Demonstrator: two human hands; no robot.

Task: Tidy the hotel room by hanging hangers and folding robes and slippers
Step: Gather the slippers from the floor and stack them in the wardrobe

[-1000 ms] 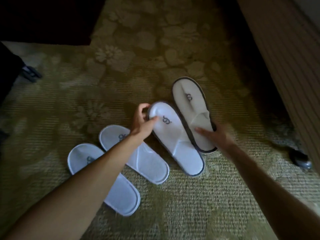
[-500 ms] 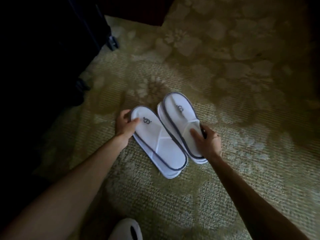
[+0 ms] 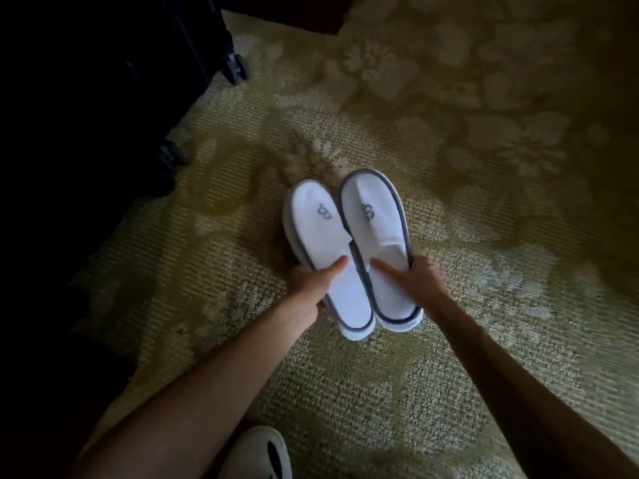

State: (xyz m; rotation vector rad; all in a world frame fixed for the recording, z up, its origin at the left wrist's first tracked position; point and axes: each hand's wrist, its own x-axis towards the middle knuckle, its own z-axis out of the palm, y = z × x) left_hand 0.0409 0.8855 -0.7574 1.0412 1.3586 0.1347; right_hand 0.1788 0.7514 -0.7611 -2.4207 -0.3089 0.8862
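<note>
At the upper left of the frame a dark wheeled suitcase [image 3: 114, 84] is standing in shadow on the patterned carpet [image 3: 449, 340], one caster showing at its upper corner; it is filling more of that side than half a second ago, as the view has shifted.

Just left of centre, the left hand [image 3: 307, 281] is gripping the left stack of white slippers [image 3: 321, 243] near its heel half, thumb lying across the top insole and the fingers curled out of sight under the edge. Half a second ago this hand was up at the toe end of the stack; now it is grasping lower down, nearer the person.

The left stack is lying directly against the right stack of white slippers [image 3: 377, 229], their grey-trimmed edges touching along the middle. Earlier the two stacks were slanting diagonally across the carpet, the right one set further up; now both are pointing almost straight up the frame, side by side, each showing a second slipper's sole beneath.

The right hand [image 3: 422, 281] is clasping the right stack at its outer edge by the strap opening, thumb stretching over the white upper and the fingers wrapping round the rim.

At the bottom centre, a white shoe [image 3: 259, 454] with a dark opening is showing between the forearms, more of it than before.
</note>
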